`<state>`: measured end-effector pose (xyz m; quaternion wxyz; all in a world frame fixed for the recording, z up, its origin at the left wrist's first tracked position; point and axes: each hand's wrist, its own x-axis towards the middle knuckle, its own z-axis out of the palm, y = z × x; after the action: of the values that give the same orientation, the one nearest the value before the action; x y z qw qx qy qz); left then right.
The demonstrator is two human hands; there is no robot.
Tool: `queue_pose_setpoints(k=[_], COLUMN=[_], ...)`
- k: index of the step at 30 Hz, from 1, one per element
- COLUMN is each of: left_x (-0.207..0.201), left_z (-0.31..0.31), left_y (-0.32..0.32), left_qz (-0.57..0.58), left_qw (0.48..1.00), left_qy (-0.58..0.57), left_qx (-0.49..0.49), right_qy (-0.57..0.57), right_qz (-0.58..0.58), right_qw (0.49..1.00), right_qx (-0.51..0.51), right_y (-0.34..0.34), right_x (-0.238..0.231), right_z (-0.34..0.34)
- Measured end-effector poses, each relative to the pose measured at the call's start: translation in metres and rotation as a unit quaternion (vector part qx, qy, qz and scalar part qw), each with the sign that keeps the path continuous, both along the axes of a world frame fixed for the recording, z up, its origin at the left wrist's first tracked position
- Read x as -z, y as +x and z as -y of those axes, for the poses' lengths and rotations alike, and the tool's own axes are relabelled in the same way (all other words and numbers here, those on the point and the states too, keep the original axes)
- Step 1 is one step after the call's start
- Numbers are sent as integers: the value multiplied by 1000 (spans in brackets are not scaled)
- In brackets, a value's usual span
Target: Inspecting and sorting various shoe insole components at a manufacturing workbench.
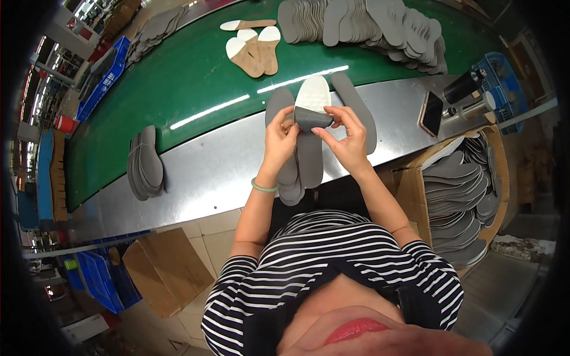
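Note:
Both my hands pinch a shoe insole over the metal edge of the bench. Its rounded white, textured part points away from me, and a dark grey part curls between my fingers. Whether the two parts are joined I cannot tell. My left hand grips the left side, thumb and fingers closed. My right hand pinches the right side. Beneath them lies a grey insole, partly hidden. Another grey insole rests to the right, and several more overlap on the left, partly behind my left hand.
Rows of grey insoles and several tan-and-white insoles lie on the green belt. A tied insole bundle sits left. At right are a phone, a dark bottle and a cardboard box of insoles.

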<state>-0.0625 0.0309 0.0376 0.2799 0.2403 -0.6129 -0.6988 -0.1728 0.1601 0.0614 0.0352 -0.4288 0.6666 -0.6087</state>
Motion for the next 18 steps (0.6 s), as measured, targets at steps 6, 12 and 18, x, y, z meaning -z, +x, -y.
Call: queue_pose_setpoints(k=[6,12,18], left_x=[0,-8,3], left_z=[-3,-10,-6], left_y=[7,13,19], left_qz=[1,-8,16], left_qw=[999,995,985], left_qy=[54,100,124], left_qx=[-8,9,120], right_qy=[-21,5,-25], right_qz=[-41,-119,105], right_qw=[997,993,992], right_qx=[-58,4,-72], right_y=[-15,-9,-33], right_x=[9,13,22], right_z=[7,1,7])
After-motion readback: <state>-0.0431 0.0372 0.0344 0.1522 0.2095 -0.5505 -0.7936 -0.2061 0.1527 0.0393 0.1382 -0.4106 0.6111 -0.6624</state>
